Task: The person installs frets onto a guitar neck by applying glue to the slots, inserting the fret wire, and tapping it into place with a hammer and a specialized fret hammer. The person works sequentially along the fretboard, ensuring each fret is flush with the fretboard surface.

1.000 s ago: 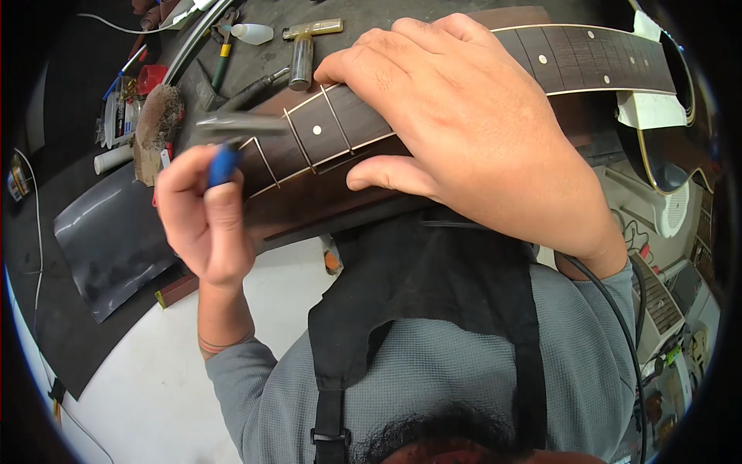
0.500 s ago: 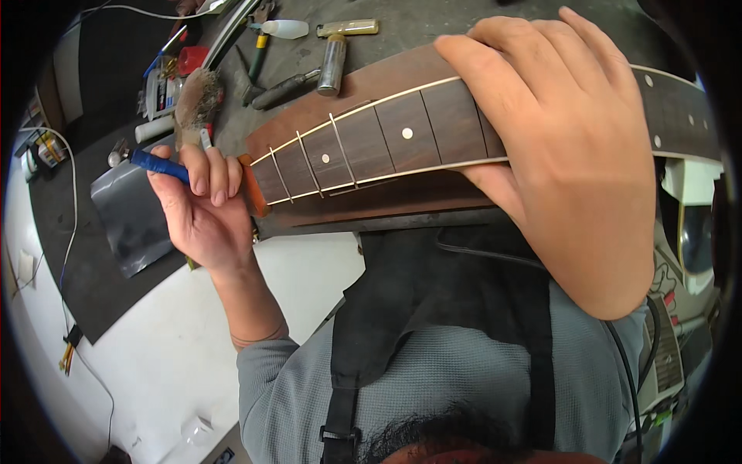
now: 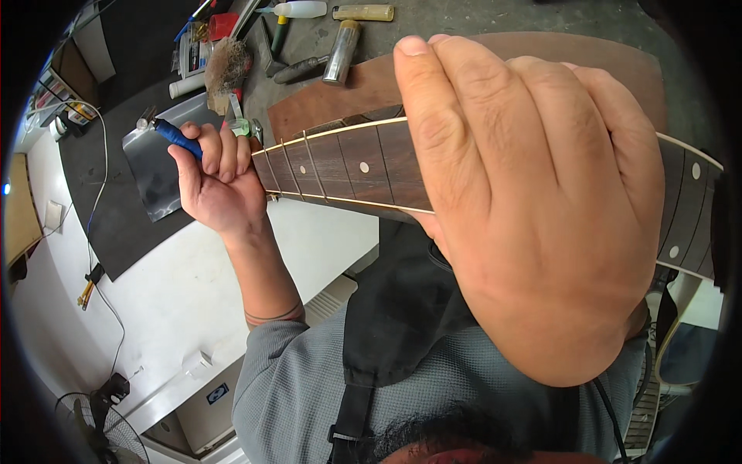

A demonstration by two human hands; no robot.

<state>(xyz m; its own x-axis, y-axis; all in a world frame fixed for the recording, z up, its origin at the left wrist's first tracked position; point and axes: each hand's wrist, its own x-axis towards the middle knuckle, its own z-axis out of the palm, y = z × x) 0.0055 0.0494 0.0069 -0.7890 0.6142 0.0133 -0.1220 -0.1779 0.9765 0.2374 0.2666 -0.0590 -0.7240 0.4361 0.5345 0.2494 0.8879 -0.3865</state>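
Observation:
A guitar neck [image 3: 348, 166] lies across the view, with a dark fretboard, pale edge binding and round white dots. Three metal frets cross its left end; the slots further right look bare. My right hand [image 3: 541, 193] spans the neck from above, fingers over the far edge and thumb at the near edge, gripping it. At the left end, my left hand [image 3: 220, 174] is palm up, its fingers curled round a blue-handled tool [image 3: 178, 139] with a shiny metal head. That hand sits close to the neck's end; whether it touches is hard to tell.
A brown board [image 3: 309, 116] lies behind the neck on the dark bench. Beyond it are a metal cylinder [image 3: 342, 54], a dark-handled tool [image 3: 301, 69], a white bottle [image 3: 301, 9] and a bristly brush [image 3: 226, 66]. A white surface [image 3: 317, 240] and a cable [image 3: 97, 224] are at left.
The neck has come up off the brown board toward me. My right hand now covers more of the fretboard, further left. The left hand still holds the blue-handled tool; the view has shifted.

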